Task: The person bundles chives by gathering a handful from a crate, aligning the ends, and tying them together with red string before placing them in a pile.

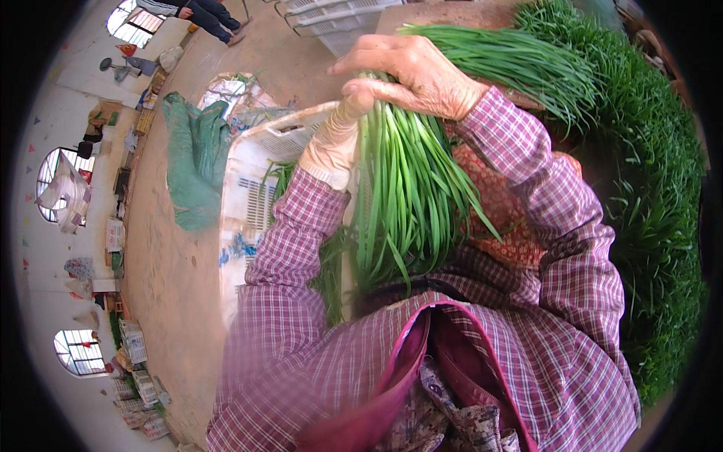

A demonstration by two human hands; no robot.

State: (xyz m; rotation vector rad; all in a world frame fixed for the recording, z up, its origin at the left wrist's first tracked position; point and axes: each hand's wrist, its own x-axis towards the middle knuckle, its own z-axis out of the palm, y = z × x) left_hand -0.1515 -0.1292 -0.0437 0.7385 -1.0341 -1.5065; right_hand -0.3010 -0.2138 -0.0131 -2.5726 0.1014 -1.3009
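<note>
A bunch of long green Chinese chives (406, 181) hangs with its leaves towards my lap. My left hand (336, 133), in a pale glove, holds the bunch near its stem ends from the left side. My right hand (415, 73), bare, arches over the top of the same stems with its fingers bent, and its fingertips come near the left thumb; whether it grips them is hard to tell. Another bundle of chives (508, 62) lies on a board to the upper right, beyond the right wrist. The stem ends are partly hidden by my hands.
A white plastic crate (240, 198) with some chives inside stands at the left, beside a green sack (195, 164). A large heap of chives (655, 198) fills the right side. Stacked white crates (333, 22) stand ahead. A person (209, 17) is at the far upper left.
</note>
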